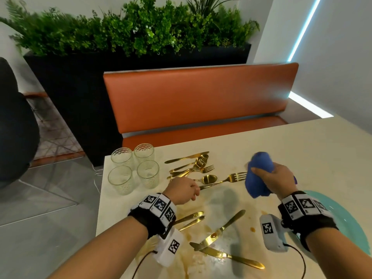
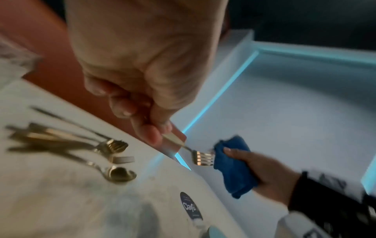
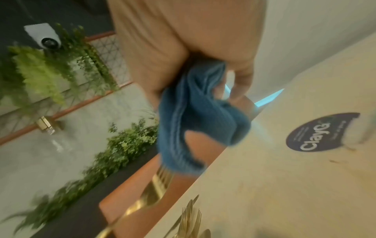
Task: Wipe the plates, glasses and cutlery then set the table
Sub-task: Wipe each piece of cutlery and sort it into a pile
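Observation:
My left hand (image 1: pixel 186 190) pinches the handle of a gold fork (image 1: pixel 227 180) and holds it above the table, tines pointing right. My right hand (image 1: pixel 275 181) grips a bunched blue cloth (image 1: pixel 258 174) right at the tines; in the left wrist view the fork (image 2: pixel 200 157) tips meet the cloth (image 2: pixel 234 165). A pile of gold cutlery (image 1: pixel 193 166) lies beyond my left hand. Two gold knives (image 1: pixel 221 232) and more gold pieces lie near me on brown stains. Several glasses (image 1: pixel 133 168) stand at the table's far left corner. A teal plate (image 1: pixel 342 218) sits under my right wrist.
The cream table (image 1: pixel 302 150) has brown smears near its front. A round dark sticker (image 3: pixel 319 133) is on the tabletop. An orange bench (image 1: pixel 197 97) runs behind the table, with a dark planter of green plants (image 1: pixel 130 31) beyond it.

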Demonstrator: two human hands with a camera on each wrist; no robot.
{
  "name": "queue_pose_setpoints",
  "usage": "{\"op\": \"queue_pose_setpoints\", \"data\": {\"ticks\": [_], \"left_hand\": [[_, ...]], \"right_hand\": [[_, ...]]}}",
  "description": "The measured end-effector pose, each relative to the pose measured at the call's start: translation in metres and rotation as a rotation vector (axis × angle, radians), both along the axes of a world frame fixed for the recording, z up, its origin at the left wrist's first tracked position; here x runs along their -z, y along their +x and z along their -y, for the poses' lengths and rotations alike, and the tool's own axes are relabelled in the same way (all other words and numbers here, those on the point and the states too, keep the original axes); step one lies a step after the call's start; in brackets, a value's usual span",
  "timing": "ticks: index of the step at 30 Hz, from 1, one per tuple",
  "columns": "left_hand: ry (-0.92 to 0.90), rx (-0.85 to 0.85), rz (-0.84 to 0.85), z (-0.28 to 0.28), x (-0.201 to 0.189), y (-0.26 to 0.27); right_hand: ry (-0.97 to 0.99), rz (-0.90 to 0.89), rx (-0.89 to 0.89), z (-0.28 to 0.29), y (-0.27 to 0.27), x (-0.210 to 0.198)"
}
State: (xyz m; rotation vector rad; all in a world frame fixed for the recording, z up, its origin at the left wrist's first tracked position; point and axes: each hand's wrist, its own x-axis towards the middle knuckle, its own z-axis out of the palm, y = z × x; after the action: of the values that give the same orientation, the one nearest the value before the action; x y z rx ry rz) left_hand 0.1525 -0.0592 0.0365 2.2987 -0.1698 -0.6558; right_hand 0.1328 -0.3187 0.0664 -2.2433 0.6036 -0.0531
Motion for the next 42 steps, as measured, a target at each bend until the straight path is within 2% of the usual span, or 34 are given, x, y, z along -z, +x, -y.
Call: {"op": "queue_pose_setpoints", "data": {"ticks": [2, 3, 6, 8, 11, 13, 16, 19, 23, 25, 28, 30, 34, 37, 42], "left_hand": [[-0.073, -0.153, -0.087, -0.003, 0.005, -0.004], [-0.105, -0.214, -0.123, -0.003, 0.008, -0.006], [-0.258, -0.358, -0.262, 0.01, 0.013, -0.017], [-0.286, -0.345, -0.3, 0.026, 0.014, -0.023], [-0.232, -0.247, -0.3, 0.047, 0.016, -0.026], [-0.281, -0.217, -0.252, 0.054, 0.019, -0.022], [-0.294, -0.191, -0.178, 0.055, 0.022, -0.015], [-0.194, -0.112, -0.187, 0.054, 0.028, -0.016], [-0.024, 0.027, -0.25, 0.046, 0.031, -0.012], [-0.029, -0.055, -0.191, 0.039, 0.027, 0.0], [-0.212, -0.175, -0.154, 0.039, 0.02, 0.016], [-0.268, -0.202, -0.197, 0.045, 0.018, 0.02], [-0.356, -0.276, -0.328, 0.049, 0.02, 0.029], [-0.345, -0.285, -0.289, 0.051, 0.026, 0.043], [-0.379, -0.478, -0.207, 0.042, 0.033, 0.079]], "right_hand": [[0.142, 0.084, 0.237, 0.004, -0.004, 0.005], [0.262, 0.063, 0.292, 0.001, -0.008, 0.008], [0.691, -0.065, 0.243, -0.023, -0.016, 0.028], [0.829, -0.146, 0.185, -0.049, -0.015, 0.036], [0.933, -0.154, 0.265, -0.072, -0.005, 0.043], [0.981, -0.165, 0.292, -0.078, 0.002, 0.042], [0.912, -0.278, 0.22, -0.083, 0.002, 0.044], [0.857, -0.345, 0.175, -0.084, -0.004, 0.048], [0.534, -0.369, 0.084, -0.072, -0.005, 0.05], [0.401, -0.401, 0.009, -0.066, -0.005, 0.049], [0.217, -0.464, -0.181, -0.074, -0.004, 0.05], [0.161, -0.473, -0.284, -0.083, -0.001, 0.053], [0.071, -0.479, -0.358, -0.091, 0.008, 0.053], [0.027, -0.497, -0.396, -0.092, 0.017, 0.054], [-0.085, -0.563, -0.552, -0.089, 0.023, 0.056]]}}
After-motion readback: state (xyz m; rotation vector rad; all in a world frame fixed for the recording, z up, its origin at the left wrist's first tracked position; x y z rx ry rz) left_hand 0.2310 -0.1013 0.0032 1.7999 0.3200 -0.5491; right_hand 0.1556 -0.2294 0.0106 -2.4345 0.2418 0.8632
